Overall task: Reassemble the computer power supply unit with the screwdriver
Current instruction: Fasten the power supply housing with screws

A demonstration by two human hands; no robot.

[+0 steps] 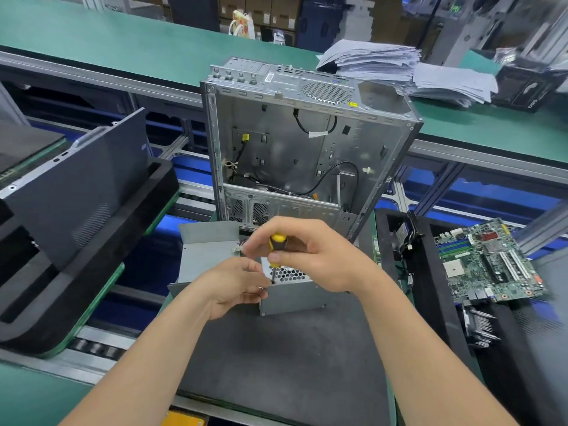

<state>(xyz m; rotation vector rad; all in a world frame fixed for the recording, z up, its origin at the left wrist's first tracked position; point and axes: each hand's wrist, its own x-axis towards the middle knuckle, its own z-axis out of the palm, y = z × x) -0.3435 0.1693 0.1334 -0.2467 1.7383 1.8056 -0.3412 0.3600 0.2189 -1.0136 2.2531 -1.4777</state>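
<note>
While the power supply unit [292, 298] is pinched by the left hand [233, 287], the screwdriver [278, 244] gripped by the right hand [313, 256] should be kept upright.

One head-worn wide-angle view looks forward and steeply down, close over the dark work mat [276, 358].

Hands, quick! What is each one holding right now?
Left hand: fingers curled at the corner of the grey metal power supply box; what they pinch cannot be told.
Right hand: grips the yellow-and-black-handled screwdriver.
</note>
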